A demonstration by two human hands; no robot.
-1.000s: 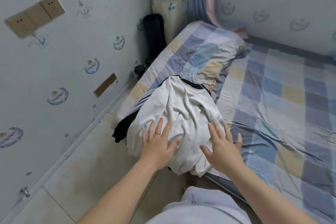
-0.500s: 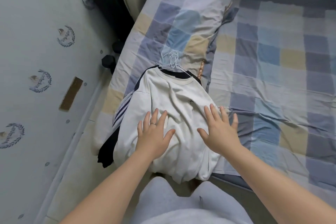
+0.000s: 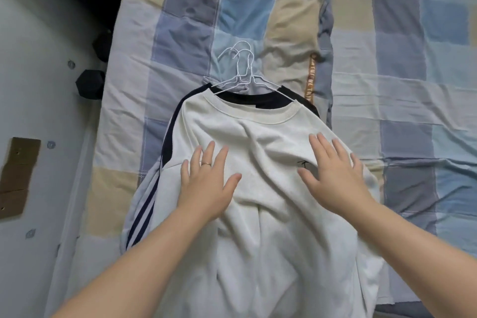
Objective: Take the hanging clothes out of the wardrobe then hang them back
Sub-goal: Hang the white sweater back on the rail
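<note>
In the centre of the frame, a white sweatshirt [image 3: 258, 227] lies front-up on the bed, topping a small stack of clothes. Under it sits a dark garment [image 3: 247, 99], its black collar peeking out at the neckline. A sleeve with 3 dark stripes [image 3: 142, 214] spills out on the left side.

The white wire hangers [image 3: 240, 70] are bunched together just above the collars, hooks pointing toward the top of the frame. How many hooks there are I cannot tell.

Both hands are down flat on the sweatshirt. The left hand [image 3: 206, 183] has its fingers straight and spread, gripping nothing, with a thin ring [image 3: 206, 163] on 1 finger. The right hand [image 3: 333, 178] does the same on the right half of the chest, palm down and fingers fanned. Its thumb lies just beside a small dark logo [image 3: 302, 164].

The checked bedding [image 3: 413, 85], in blue, grey and beige, fills the upper and right parts of the frame. On the left there is a pale wall [image 3: 38, 72] with a brown patch [image 3: 18, 178], and a black object [image 3: 90, 84] between wall and bed.
</note>
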